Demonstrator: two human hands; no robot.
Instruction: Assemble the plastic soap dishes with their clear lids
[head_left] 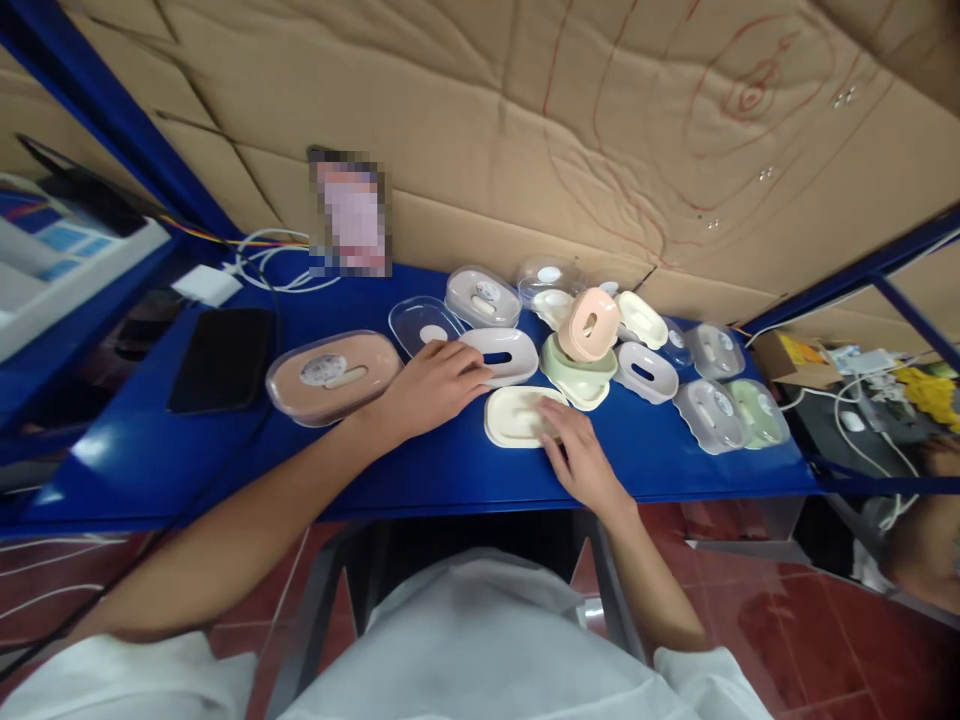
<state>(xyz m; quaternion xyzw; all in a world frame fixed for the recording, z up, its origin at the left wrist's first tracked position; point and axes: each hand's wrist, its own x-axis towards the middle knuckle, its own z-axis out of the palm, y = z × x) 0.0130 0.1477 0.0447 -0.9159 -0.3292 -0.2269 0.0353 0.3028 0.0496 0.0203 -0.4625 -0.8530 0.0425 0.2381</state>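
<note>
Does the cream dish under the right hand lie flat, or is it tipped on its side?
Flat: the cream dish shows its broad oval face upward on the blue table, under the right hand.

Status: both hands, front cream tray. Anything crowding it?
Left hand over left end of white slotted tray, grip unclear. Right hand over right end of cream tray, grip unclear. Green dish, peach piece on top, close behind.
</note>
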